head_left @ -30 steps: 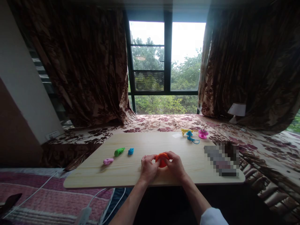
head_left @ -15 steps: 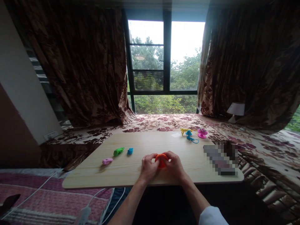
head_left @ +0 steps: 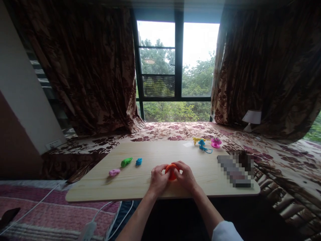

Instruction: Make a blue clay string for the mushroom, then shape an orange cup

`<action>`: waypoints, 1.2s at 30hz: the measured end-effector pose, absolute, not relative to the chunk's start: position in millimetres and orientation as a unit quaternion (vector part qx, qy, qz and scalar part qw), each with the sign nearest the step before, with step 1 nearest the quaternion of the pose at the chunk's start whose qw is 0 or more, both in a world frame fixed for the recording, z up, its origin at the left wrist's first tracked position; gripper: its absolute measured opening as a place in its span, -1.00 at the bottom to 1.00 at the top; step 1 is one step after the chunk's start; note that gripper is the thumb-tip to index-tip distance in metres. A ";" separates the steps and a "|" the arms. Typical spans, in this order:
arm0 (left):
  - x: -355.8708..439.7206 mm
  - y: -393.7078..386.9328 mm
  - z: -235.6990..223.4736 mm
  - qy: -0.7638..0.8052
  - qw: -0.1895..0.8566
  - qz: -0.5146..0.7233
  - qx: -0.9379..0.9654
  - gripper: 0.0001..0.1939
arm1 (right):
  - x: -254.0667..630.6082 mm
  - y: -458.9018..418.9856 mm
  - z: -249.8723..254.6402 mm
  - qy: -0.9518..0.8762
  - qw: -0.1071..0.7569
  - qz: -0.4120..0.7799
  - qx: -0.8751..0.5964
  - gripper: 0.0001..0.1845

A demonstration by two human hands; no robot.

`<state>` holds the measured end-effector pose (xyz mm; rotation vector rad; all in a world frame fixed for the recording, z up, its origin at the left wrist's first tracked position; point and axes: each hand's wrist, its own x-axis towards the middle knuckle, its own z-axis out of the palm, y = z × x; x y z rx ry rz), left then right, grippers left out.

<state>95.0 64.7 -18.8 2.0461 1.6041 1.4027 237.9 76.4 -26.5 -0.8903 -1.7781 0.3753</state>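
Observation:
Near the front edge of the table, a round orange piece is held between both hands; I cannot tell what kind of thing it is. My left hand grips its left side, fingers curled and thumb on its face. From the other side my right hand holds it the same way. The fingers hide parts of its rim. Left of the hands lie a small blue piece, a longer green piece and a lumpy pink piece.
At the far right of the pale wooden table are a blue mushroom-shaped item, a yellow item and a magenta item. A blurred-out object lies at the right edge. A white lamp stands behind.
The orange piece has tipped slightly, and its face shows rounder between my thumbs. Both hands keep their hold in almost the same place.

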 end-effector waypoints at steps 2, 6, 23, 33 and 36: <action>94.8 63.4 -17.9 0.545 0.092 0.470 0.689 -0.82 | 237.7 74.7 -25.5 -0.748 0.528 0.158 -0.371 -0.72; 95.5 63.4 -18.0 0.549 0.088 0.465 0.689 -0.82 | 237.3 74.1 -26.5 -0.749 0.526 0.157 -0.371 -0.73; 93.5 65.4 -20.4 0.532 0.042 0.452 0.715 -0.80 | 237.5 74.9 -25.7 -0.733 0.550 0.149 -0.371 -0.80; 96.1 60.4 -17.2 0.526 0.036 0.451 0.720 -0.81 | 239.1 74.3 -23.9 -0.726 0.554 0.166 -0.372 -0.83; 95.2 61.6 -16.8 0.529 0.043 0.458 0.713 -0.81 | 238.8 76.2 -24.8 -0.719 0.559 0.179 -0.372 -0.81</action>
